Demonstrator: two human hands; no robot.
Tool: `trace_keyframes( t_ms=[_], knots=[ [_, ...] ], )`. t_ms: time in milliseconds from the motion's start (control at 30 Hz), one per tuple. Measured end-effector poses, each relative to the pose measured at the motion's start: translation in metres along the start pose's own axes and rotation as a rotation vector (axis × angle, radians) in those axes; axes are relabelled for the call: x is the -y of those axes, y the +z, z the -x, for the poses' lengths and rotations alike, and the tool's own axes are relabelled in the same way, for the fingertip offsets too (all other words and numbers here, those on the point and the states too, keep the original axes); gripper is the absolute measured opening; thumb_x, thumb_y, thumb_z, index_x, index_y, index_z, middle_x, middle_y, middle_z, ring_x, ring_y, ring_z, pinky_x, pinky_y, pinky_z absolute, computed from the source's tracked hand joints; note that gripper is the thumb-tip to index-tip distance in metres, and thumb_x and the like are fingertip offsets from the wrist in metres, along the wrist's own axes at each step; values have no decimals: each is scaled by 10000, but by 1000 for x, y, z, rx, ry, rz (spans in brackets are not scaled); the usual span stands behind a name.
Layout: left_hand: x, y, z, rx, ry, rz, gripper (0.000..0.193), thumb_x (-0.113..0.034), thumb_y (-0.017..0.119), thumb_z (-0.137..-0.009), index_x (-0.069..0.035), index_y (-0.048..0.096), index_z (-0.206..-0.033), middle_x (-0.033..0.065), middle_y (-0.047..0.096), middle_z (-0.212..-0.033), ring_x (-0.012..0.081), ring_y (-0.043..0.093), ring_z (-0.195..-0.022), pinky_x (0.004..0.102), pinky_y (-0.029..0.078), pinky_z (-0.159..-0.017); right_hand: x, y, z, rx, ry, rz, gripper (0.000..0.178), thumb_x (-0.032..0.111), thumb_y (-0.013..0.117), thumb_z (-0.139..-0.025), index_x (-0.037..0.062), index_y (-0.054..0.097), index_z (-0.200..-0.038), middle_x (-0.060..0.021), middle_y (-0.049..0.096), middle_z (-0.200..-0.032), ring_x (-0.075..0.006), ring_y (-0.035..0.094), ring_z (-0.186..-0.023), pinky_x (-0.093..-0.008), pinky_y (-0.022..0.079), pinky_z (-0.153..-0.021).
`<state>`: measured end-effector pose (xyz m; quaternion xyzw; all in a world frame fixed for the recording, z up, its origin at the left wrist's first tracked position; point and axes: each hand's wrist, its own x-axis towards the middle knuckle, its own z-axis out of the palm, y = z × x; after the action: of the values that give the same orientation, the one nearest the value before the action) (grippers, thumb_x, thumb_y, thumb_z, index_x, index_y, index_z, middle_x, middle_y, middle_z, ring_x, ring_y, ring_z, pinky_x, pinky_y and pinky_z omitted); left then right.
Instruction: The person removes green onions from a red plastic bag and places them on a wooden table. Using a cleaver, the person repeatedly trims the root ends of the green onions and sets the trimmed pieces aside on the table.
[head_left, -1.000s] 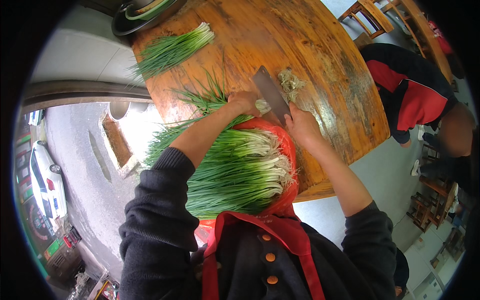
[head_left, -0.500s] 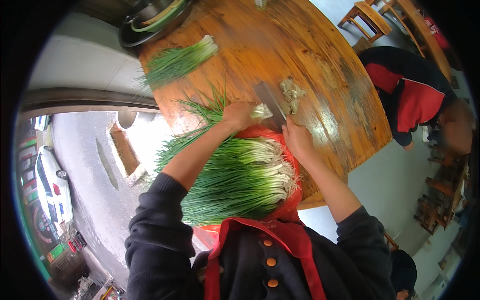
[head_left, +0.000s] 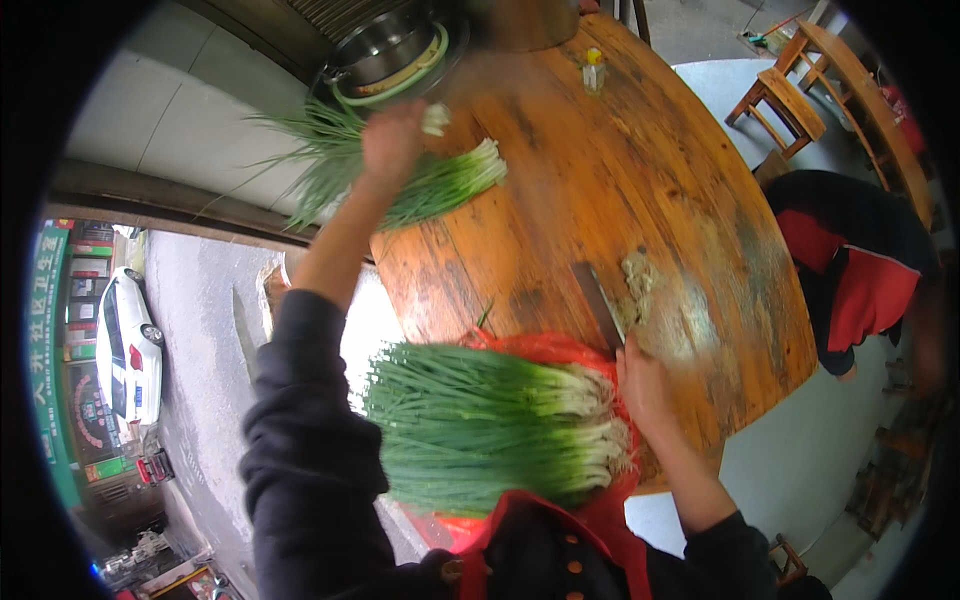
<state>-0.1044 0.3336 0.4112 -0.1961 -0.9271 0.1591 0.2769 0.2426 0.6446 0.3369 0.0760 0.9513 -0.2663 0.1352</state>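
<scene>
By the edge of the brown wooden tabletop (head_left: pixel 560 220) I see a broad green-and-white scallion heap (head_left: pixel 480 420), roots aligned rightward, probably for easy handling; near a slimmer white-tipped bunch (head_left: pixel 470 175), my left hand (head_left: pixel 392 145) grasps a green scallion handful (head_left: pixel 335 130); my right hand (head_left: pixel 643 388) grips a dark steel cleaver (head_left: pixel 599 303).

Large white Chinese characters (head_left: pixel 46 335) are running along a green shop signboard (head_left: pixel 58 440); small curved lettering (head_left: pixel 92 418) is showing on the shopfront (head_left: pixel 85 375).

My left hand (head_left: pixel 393 145) has swung well away from my right hand (head_left: pixel 643 385), carrying 1 scallion bunch (head_left: pixel 338 130) out beside the scallions already lying there (head_left: pixel 455 182).
</scene>
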Motion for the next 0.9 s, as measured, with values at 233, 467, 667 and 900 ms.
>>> trace_keyframes(
  t_ms=[233,467,667,900],
  knots=[
    [-109,149,13,59,-321,431,582,-470,727,-708,-43,558,-1066,138,606,-1019,318,565,-970,461,417,-909,-1,5,-2,-24,29,134,244,199,559,-924,-8,533,-1051,-232,593,-634,-411,598,-566,-491,480,-507],
    [-91,165,19,165,-103,510,1212,-742,716,-567,-15,276,-1431,218,304,-1477,373,247,-1390,523,146,-1141,-1,10,0,1,56,92,242,182,535,-944,-27,538,-1066,-252,578,-650,-421,592,-583,-475,476,-509],
    [-81,67,13,-265,120,506,756,-493,744,-734,7,502,-1247,203,520,-1297,410,445,-1242,546,324,-1047,-6,7,-5,-52,8,45,314,209,541,-937,-27,553,-1145,-251,608,-688,-415,612,-623,-486,491,-560],
    [-169,-132,193,703,411,1146,474,-420,660,-835,-79,608,-1159,177,633,-1034,349,587,-1040,430,487,-890,-4,1,-1,-47,-37,9,283,180,527,-937,1,522,-1156,-260,615,-708,-438,613,-657,-502,494,-596]
  ],
)
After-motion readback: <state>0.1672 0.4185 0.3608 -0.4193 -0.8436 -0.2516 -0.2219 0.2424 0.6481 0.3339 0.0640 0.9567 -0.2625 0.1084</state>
